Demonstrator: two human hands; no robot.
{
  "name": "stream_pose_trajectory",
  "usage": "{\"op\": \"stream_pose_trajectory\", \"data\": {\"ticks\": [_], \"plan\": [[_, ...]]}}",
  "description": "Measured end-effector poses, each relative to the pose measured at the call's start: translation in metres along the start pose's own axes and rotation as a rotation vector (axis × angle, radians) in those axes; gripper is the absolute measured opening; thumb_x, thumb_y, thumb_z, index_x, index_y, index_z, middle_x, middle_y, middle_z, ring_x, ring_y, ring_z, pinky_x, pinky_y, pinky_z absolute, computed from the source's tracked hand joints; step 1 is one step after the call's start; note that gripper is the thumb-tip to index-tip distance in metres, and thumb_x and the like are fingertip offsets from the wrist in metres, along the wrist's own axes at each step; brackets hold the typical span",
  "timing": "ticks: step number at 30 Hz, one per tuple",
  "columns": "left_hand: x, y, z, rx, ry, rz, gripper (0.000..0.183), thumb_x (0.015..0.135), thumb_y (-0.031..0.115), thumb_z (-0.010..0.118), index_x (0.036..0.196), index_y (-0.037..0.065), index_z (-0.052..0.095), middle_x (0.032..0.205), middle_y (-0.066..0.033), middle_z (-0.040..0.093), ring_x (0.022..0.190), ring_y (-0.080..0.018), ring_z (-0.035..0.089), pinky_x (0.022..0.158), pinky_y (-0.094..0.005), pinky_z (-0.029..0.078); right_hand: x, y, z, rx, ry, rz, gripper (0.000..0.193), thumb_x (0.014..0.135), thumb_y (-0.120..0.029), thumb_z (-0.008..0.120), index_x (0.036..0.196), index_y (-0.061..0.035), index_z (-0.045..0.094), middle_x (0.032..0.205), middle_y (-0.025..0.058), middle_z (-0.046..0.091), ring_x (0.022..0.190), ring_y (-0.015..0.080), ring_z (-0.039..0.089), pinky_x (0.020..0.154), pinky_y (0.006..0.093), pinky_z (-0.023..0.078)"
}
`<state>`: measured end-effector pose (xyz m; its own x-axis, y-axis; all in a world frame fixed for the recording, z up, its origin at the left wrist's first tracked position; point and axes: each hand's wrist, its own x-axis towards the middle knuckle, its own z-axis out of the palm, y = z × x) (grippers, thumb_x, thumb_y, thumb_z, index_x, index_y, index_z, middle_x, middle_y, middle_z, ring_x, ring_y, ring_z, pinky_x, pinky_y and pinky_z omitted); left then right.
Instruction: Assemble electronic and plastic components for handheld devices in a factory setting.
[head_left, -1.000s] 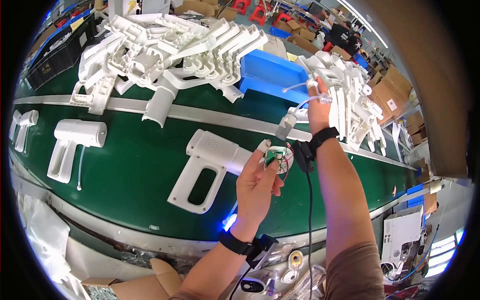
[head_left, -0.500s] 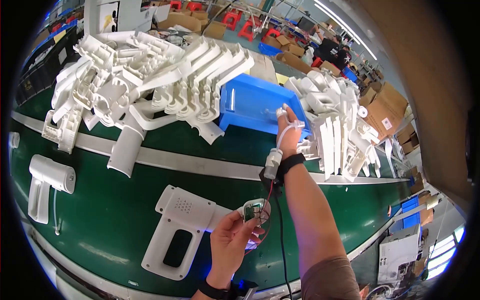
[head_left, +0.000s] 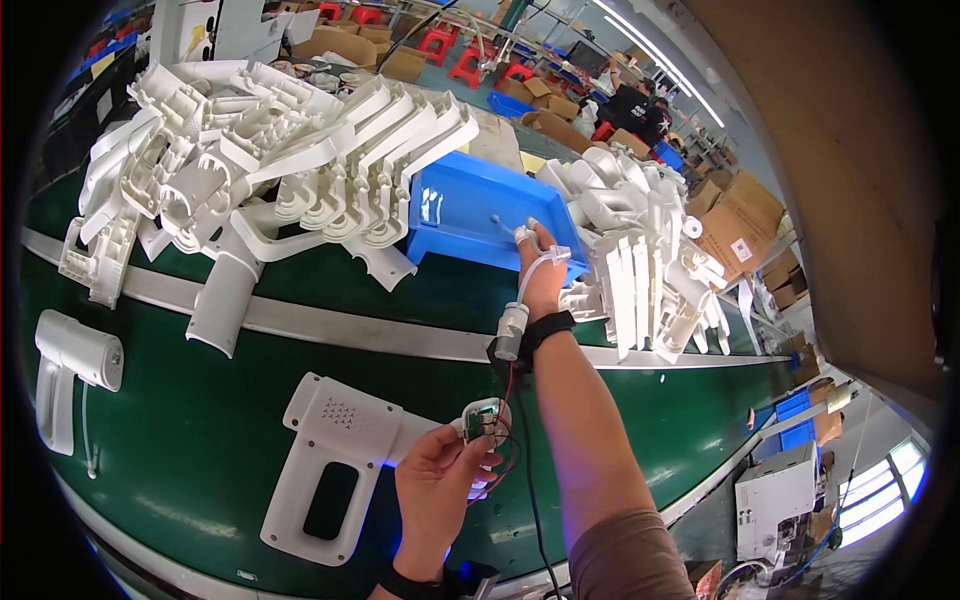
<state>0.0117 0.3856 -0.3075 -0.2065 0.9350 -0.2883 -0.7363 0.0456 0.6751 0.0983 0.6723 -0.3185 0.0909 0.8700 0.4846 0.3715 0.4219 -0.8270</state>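
My left hand pinches a small white rounded housing with a green circuit board inside it. Thin red and black wires run from this board up toward a small cylindrical motor pump. That pump hangs beside my right wrist, joined to a clear tube. Over the near right part of a blue tray, my right hand is closed around the tube and its white fitting; some fingers are hidden. Left of my left hand lies a white handheld device shell with a looped handle.
White plastic shell halves are heaped behind at left, and more white parts pile up right of the tray. Another white device lies at far left on the green belt. A metal rail crosses it. A black cable passes between my arms.
The whole view has shifted, so everything sits further left in the picture. Both hands keep their holds, and my right hand stays over the tray.
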Motion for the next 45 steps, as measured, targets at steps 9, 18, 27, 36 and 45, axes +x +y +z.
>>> {"op": "stream_pose_trajectory", "data": {"ticks": [9,18,27,36,45], "plan": [[0.0,0.0,-0.001,0.002,-0.012,0.004,0.023,0.082,0.003,0.063,0.103,-0.005,0.057,0.088,-0.0103,0.066,0.07,-0.0132,0.064,0.057,-0.0232,0.051,-0.007,-0.005,-0.001,-0.051,0.023,0.003,0.032,0.081,-0.014,0.065,0.109,0.0006,0.06,0.092,0.0116,0.062,0.081,0.016,0.056,0.076,0.0265,0.044],[0.001,0.0,-0.002,0.001,-0.024,0.017,0.024,0.082,0.004,0.064,0.103,-0.005,0.057,0.089,-0.011,0.066,0.071,-0.0138,0.064,0.056,-0.0237,0.052,-0.007,-0.001,-0.001,-0.018,-0.006,0.012,0.034,0.082,-0.013,0.064,0.112,0.0005,0.058,0.094,0.0117,0.061,0.083,0.0158,0.056,0.078,0.0261,0.044],[0.0,0.001,-0.003,-0.018,-0.023,0.002,0.026,0.082,0.004,0.064,0.104,-0.005,0.056,0.089,-0.0112,0.066,0.071,-0.0137,0.064,0.056,-0.0235,0.052,-0.006,0.001,-0.002,-0.131,-0.027,-0.054,0.032,0.081,-0.015,0.065,0.11,0.0,0.06,0.095,0.0127,0.061,0.084,0.0179,0.057,0.078,0.0273,0.045],[0.001,0.001,-0.005,-0.023,-0.027,-0.014,0.025,0.082,0.004,0.063,0.104,-0.005,0.056,0.089,-0.0112,0.066,0.071,-0.0136,0.064,0.056,-0.023,0.052,-0.006,0.001,-0.002,-0.181,-0.044,-0.074,0.038,0.08,-0.018,0.065,0.113,-0.0016,0.06,0.094,0.0132,0.062,0.082,0.0179,0.056,0.077,0.029,0.044],[0.0,0.003,-0.004,-0.025,-0.035,-0.009,0.025,0.082,0.004,0.063,0.103,-0.006,0.056,0.09,-0.011,0.066,0.073,-0.0137,0.064,0.057,-0.023,0.052,-0.006,0.005,0.0,-0.215,-0.039,-0.109,0.033,0.078,-0.013,0.067,0.108,0.0006,0.06,0.099,0.015,0.061,0.087,0.021,0.06,0.08,0.0282,0.046]]}}
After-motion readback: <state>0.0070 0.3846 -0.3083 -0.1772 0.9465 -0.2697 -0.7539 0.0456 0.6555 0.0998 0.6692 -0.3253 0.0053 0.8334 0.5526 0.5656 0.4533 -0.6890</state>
